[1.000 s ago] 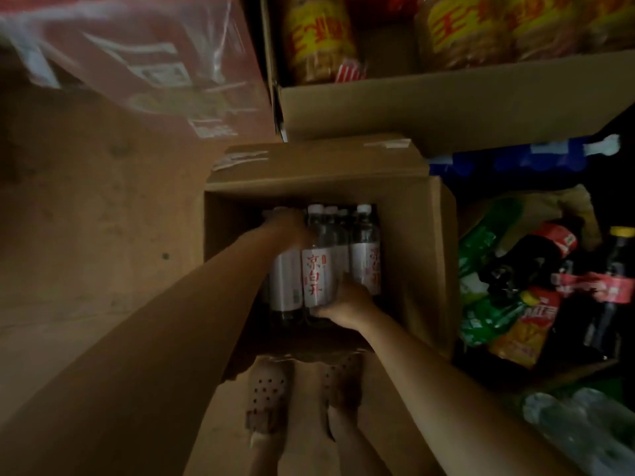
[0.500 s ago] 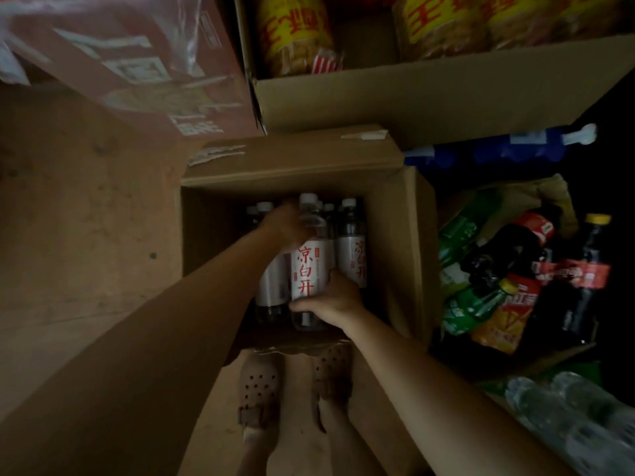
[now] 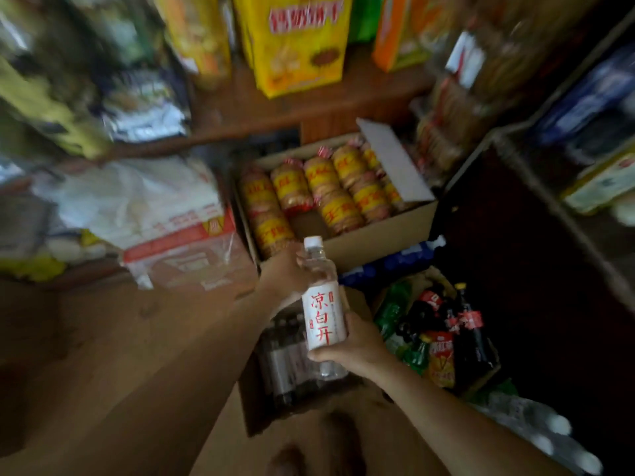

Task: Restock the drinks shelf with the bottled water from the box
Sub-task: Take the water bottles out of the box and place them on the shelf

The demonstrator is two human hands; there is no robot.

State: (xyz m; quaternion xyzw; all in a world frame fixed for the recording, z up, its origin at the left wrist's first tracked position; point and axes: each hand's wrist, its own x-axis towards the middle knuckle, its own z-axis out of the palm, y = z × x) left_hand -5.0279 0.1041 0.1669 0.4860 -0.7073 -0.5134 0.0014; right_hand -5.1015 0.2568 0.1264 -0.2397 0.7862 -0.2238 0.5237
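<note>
Upright above the open box (image 3: 261,417), 1 water bottle (image 3: 322,309) with a white label is held by both hands: the left hand (image 3: 287,274) grips its shoulder, the right hand (image 3: 357,345) wraps its lower half. More bottles (image 3: 283,359) stand inside; soda bottles (image 3: 443,324) lie just right.

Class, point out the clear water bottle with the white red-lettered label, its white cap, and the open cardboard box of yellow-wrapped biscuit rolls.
Clear water bottle (image 3: 322,319), head view, label.
White cap (image 3: 313,241), head view, top.
Cardboard box (image 3: 374,237), head view, front wall.
</note>
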